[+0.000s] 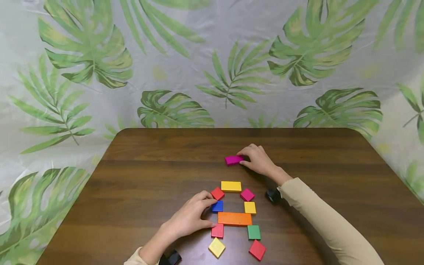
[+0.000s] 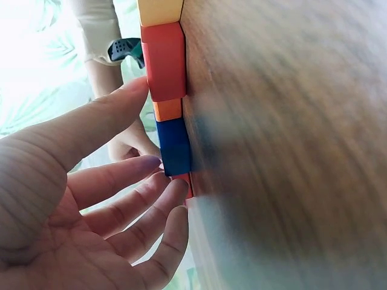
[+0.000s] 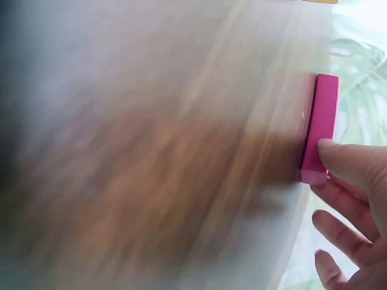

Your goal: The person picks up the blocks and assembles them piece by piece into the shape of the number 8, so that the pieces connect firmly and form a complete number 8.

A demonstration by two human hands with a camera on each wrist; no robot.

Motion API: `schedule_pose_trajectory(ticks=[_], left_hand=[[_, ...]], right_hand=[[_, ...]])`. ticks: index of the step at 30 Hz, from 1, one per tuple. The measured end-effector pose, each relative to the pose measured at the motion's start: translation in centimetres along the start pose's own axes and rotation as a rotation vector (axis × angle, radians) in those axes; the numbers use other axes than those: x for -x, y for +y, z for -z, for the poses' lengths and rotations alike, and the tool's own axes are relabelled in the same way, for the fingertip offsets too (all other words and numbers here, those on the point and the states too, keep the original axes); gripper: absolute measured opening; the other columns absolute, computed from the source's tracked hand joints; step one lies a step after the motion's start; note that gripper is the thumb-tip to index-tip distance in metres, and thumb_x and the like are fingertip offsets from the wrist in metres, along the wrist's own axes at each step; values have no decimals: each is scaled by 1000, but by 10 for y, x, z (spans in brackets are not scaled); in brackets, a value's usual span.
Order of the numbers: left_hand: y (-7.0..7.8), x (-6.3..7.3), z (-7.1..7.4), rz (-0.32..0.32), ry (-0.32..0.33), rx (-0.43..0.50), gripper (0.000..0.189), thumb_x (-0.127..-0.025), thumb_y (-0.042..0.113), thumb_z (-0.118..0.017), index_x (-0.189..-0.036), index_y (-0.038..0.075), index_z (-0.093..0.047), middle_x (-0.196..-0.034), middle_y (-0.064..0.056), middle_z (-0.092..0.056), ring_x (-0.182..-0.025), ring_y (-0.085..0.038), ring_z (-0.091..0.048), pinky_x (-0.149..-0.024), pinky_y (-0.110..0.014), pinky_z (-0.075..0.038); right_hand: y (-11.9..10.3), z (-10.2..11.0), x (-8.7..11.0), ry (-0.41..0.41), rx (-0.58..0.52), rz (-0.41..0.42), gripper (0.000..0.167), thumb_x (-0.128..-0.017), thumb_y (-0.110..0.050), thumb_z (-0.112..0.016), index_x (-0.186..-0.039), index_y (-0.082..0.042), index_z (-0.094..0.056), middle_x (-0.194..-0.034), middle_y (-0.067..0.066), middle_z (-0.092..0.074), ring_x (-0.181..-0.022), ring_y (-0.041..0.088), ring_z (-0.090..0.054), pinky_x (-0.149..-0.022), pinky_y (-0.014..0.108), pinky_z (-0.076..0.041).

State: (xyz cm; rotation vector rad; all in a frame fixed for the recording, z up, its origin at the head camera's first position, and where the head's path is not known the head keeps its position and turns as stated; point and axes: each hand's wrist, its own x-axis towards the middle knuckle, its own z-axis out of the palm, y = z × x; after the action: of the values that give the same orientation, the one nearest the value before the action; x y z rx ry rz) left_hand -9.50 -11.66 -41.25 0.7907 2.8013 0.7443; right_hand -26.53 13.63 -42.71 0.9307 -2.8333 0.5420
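Note:
My right hand pinches one end of a magenta rectangular block behind the block pattern; the right wrist view shows the thumb on the block's face. At the pattern's left side, my left hand lies with fingers spread and loosely extended. Its thumb touches a pinkish-red square block, while its index fingertip is at a blue block. A red block is just beyond those fingers. Between the two sides lies a long orange block.
A yellow rectangular block tops the pattern. Down its right side are a magenta square, a yellow square, a green square and a tilted red square. A tilted yellow square lies at front left on the wooden table.

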Motion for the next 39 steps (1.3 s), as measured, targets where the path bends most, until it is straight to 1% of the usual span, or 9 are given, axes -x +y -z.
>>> schedule_pose_trajectory(ticks=[4, 9, 13, 17, 20, 24, 27, 34, 39], left_hand=[[2, 0, -2, 0, 1, 10, 55, -77, 29, -77, -124, 7, -60, -115, 1, -55, -106, -13, -52, -96, -33, -46], [3, -1, -3, 4, 10, 12, 56, -76, 30, -77, -124, 6, -60, -116, 1, -55, -107, -15, -52, -97, -35, -46], [2, 2, -2, 7, 23, 2, 57, -76, 31, -77, -124, 5, -60, -118, 1, -55, -108, -16, -53, -96, -36, -46], [4, 1, -2, -2, 22, -2, 58, -76, 31, -77, -125, 6, -59, -119, 0, -55, -108, -15, -53, -96, -36, -47], [5, -2, -2, -7, 16, -3, 57, -76, 31, -77, -125, 6, -59, -118, 0, -55, -108, -15, -53, -95, -36, -47], [7, -3, -3, -5, 8, 3, 57, -76, 31, -76, -125, 6, -60, -118, 0, -55, -107, -15, -52, -95, -36, -47], [6, -1, -3, 1, 14, 14, 57, -76, 31, -77, -124, 5, -60, -117, 0, -55, -107, -15, -52, -94, -36, -47], [6, 1, -3, 2, 27, 2, 57, -75, 31, -78, -123, 4, -60, -117, 0, -55, -106, -14, -53, -93, -36, -48], [7, -2, -4, -18, 25, -5, 57, -75, 30, -77, -123, 4, -60, -117, 0, -55, -106, -14, -53, -93, -35, -48]], right_hand=[[2, 7, 11, -13, 16, -14, 24, -81, -20, -72, -102, -8, -70, -102, 8, -69, -97, 25, -54, -81, 42, -39], [4, 18, 23, -38, 55, -28, 23, -77, -22, -76, -95, -8, -70, -95, 6, -67, -91, 24, -53, -77, 41, -40], [2, 25, 31, -77, 53, -49, 23, -77, -24, -76, -93, -9, -71, -94, 6, -68, -92, 24, -55, -81, 43, -41], [5, 32, 45, -95, 46, -74, 21, -76, -24, -77, -92, -10, -71, -92, 5, -68, -93, 24, -56, -83, 45, -42], [8, 38, 58, -102, 28, -93, 21, -75, -23, -78, -90, -10, -70, -90, 4, -67, -89, 21, -56, -82, 42, -46], [8, 45, 75, -120, -5, -110, 21, -73, -23, -79, -86, -10, -69, -86, 3, -66, -82, 17, -55, -74, 34, -48], [6, 47, 84, -130, -11, -110, 20, -73, -23, -80, -83, -10, -67, -84, 1, -65, -79, 14, -53, -71, 30, -47], [2, 55, 107, -156, -22, -123, 21, -71, -22, -81, -79, -11, -65, -80, 0, -63, -74, 11, -52, -66, 25, -44], [1, 58, 130, -131, -16, -122, 22, -69, -21, -82, -78, -13, -63, -78, -3, -61, -73, 9, -53, -63, 22, -44]])
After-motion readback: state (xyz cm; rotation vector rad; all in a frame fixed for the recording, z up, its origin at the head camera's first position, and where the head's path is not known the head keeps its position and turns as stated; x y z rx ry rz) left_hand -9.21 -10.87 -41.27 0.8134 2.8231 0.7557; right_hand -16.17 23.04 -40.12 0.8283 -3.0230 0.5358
